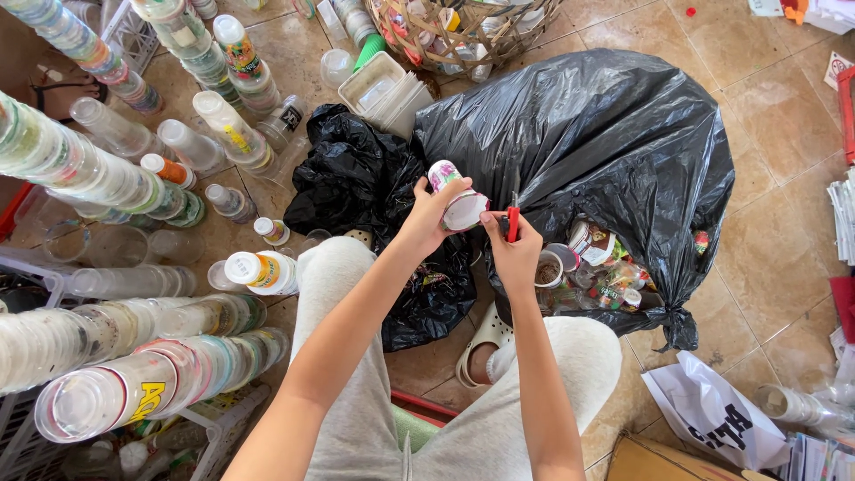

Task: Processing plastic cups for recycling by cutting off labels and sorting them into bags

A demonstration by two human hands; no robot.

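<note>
Used cups [592,267] in black bag [588,134]

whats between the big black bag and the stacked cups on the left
In the head view, a smaller crumpled black bag lies between the big black bag and the stacked cups.

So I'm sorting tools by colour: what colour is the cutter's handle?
Red: the cutter in the right hand, head view.
</note>
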